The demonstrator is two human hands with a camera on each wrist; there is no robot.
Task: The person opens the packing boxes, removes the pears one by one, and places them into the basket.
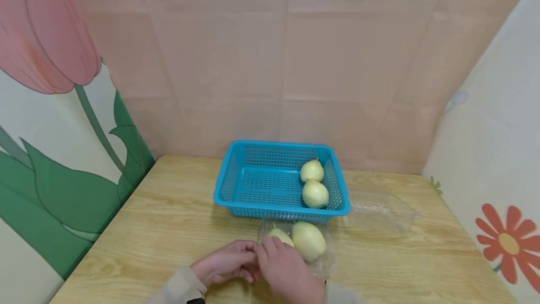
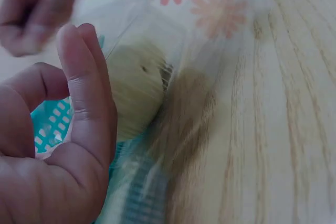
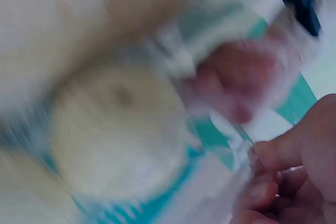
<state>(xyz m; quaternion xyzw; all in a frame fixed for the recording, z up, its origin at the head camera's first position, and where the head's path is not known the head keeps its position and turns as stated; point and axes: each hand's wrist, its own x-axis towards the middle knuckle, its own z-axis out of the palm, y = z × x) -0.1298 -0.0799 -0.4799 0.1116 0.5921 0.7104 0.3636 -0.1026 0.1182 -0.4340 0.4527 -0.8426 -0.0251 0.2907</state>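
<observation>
Clear plastic (image 3: 241,157) at tip of right grip (image 3: 312,153)

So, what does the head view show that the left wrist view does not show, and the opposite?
Only the head view shows two pears inside the blue basket and the large pink tulip.

Only the left wrist view shows a second, paler flower and a dark pit on the end of one pear.

Both show the left hand, right hand, basket, clear plastic and wooden tabletop.
</observation>
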